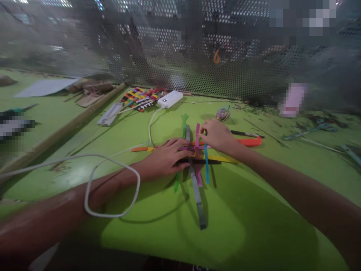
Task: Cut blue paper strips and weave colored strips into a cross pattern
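On the green tabletop, coloured flat strips cross one another in a loose weave. Lengthwise run a green strip [184, 126], a long grey strip [197, 195], a pink strip [199, 178] and a blue strip [207, 169]. Across them lie an orange-red strip [249, 142], a yellow strip [225, 158] and a black strip [213, 162]. My left hand [166, 156] rests flat over the weave's left side, fingers spread and covering part of it. With thumb and finger closed, my right hand [217, 133] pinches the blue strip near its far end, beside the pink one.
A white power bank [170, 99] has a white cable [138, 188] looping over my left forearm. Behind are a colourful woven piece [141, 97], a small ball of coloured strands [222, 113] and a perforated metal screen [169, 71]. A dark pen-like tool [245, 134] lies right; a wooden pole [70, 130] left.
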Demonstrator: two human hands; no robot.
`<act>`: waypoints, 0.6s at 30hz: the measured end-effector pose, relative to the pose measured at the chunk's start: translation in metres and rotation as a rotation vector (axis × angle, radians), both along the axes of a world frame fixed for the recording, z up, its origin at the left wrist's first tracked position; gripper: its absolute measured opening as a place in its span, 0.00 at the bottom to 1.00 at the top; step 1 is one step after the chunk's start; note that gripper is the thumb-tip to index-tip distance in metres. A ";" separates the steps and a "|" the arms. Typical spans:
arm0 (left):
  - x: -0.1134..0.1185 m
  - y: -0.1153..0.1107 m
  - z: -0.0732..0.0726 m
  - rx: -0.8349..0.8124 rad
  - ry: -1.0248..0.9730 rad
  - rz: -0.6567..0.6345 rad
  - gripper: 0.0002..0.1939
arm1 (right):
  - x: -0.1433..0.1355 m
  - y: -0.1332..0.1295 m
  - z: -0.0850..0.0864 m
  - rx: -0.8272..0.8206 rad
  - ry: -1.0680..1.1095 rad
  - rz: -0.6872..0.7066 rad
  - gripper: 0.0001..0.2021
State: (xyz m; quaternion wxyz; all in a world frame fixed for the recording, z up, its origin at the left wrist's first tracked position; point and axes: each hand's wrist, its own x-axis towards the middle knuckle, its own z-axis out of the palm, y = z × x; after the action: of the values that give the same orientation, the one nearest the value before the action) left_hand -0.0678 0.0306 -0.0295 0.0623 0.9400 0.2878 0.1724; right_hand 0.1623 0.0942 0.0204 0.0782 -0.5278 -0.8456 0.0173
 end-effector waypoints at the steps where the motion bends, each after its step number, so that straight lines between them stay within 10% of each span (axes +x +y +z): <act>1: 0.000 0.000 0.000 -0.004 -0.003 0.002 0.19 | 0.002 -0.001 0.003 0.023 0.056 -0.022 0.08; 5: 0.000 0.000 0.002 -0.021 -0.005 0.005 0.20 | 0.020 -0.009 0.015 0.026 0.264 -0.055 0.07; 13: -0.003 0.006 -0.007 -0.001 -0.087 -0.033 0.17 | 0.063 -0.046 0.007 -0.643 0.829 -0.042 0.16; 18: -0.007 0.010 -0.009 -0.030 -0.123 -0.002 0.16 | 0.085 -0.051 0.000 -0.691 0.947 -0.071 0.25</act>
State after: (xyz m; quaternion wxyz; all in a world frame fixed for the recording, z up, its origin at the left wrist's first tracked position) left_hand -0.0745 0.0408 -0.0388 0.0940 0.9269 0.2852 0.2254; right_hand 0.2476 0.0437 0.0201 0.2716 -0.4853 -0.6458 0.5232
